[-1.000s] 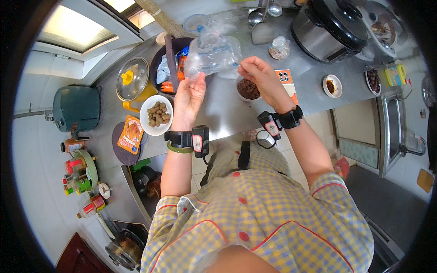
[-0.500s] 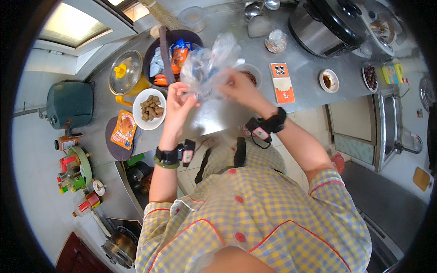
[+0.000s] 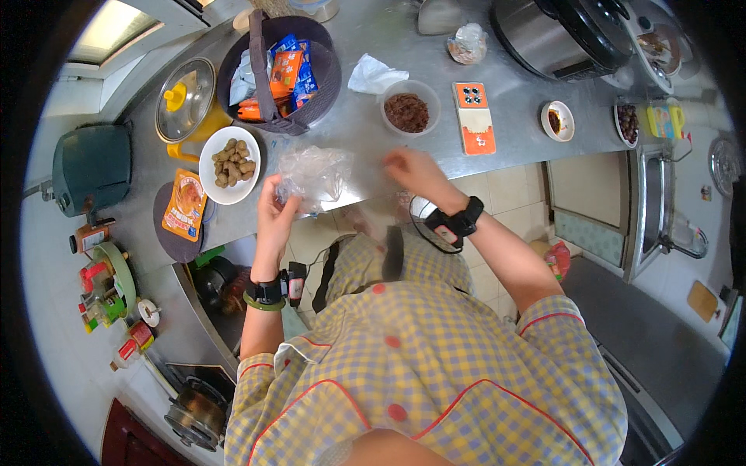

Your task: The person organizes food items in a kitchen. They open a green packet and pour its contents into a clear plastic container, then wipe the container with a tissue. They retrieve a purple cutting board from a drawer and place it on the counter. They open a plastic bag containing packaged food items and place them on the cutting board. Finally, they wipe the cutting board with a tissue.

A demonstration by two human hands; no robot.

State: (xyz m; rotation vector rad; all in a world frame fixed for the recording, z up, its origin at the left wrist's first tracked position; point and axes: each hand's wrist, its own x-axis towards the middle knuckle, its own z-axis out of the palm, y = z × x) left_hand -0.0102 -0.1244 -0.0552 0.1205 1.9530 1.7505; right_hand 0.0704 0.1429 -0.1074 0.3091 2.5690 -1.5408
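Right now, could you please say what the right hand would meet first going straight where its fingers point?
The right hand would probably meet the clear plastic bag, though blur and unclear depth leave doubt.

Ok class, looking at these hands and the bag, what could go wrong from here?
The bag, held at one end by the left hand near the counter's edge, might slip off. It could also catch the white bowl close by. The blurred right hand might bump the tub just beyond it.
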